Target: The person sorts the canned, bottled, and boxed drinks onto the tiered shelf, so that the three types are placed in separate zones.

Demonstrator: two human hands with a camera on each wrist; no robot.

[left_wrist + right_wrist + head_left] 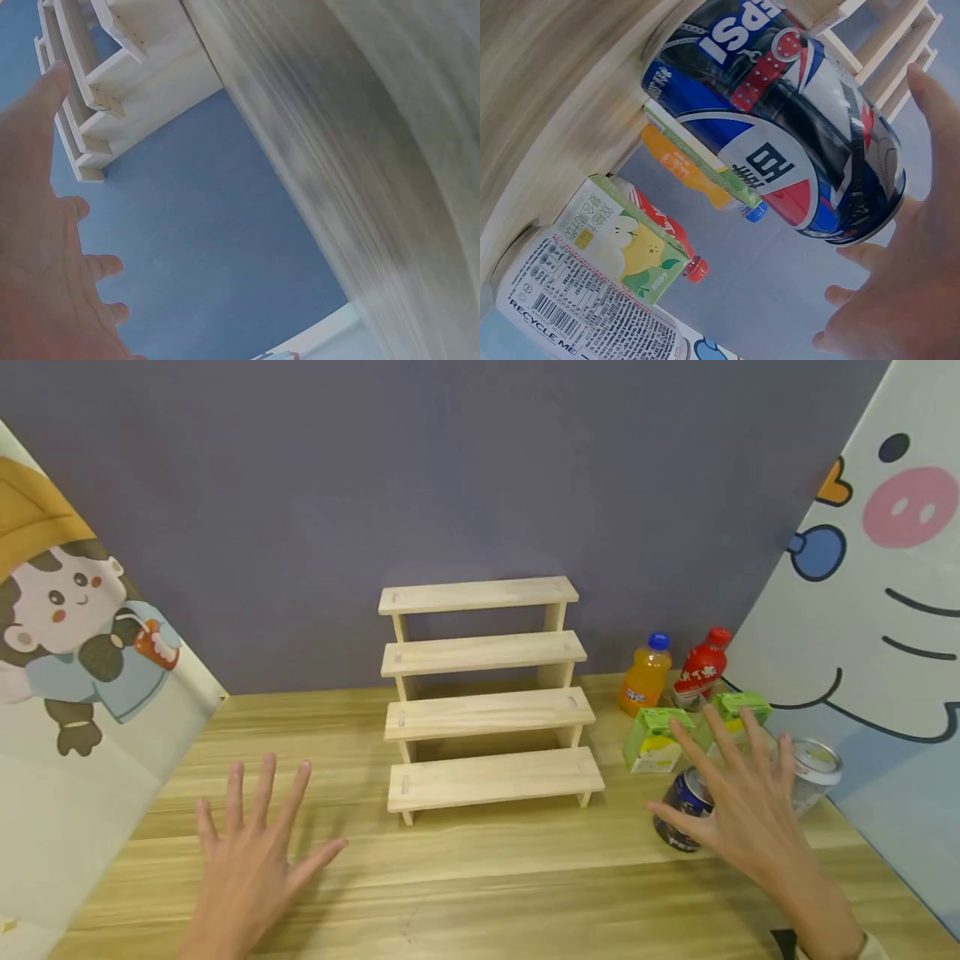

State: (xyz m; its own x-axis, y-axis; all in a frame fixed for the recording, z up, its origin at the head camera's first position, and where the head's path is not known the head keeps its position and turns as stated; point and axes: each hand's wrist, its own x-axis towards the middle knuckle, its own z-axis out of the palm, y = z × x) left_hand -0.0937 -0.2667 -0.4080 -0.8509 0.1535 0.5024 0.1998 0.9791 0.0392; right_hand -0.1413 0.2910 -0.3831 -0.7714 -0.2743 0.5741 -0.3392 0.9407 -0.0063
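Note:
My left hand (247, 860) has its fingers spread over the left of the wooden table (420, 893), holding nothing. On the right, my other hand (757, 818), also with fingers spread, hovers above a dark blue Pepsi can (678, 810). The right wrist view shows that can (780, 127) upright beside the palm, the fingers not wrapped round it. A silver-white can (819, 768) stands past the right hand. Two green juice cartons (651, 742) are behind the cans, one partly hidden by fingers. Farther back are an orange soda bottle (645, 678) with a blue cap and a red-capped bottle (702, 670).
A four-tier wooden step shelf (491, 714) stands at the table's middle, its tiers bare, against a grey-purple back panel (480, 468). Cartoon-printed side panels (97, 652) flank the table at left and right.

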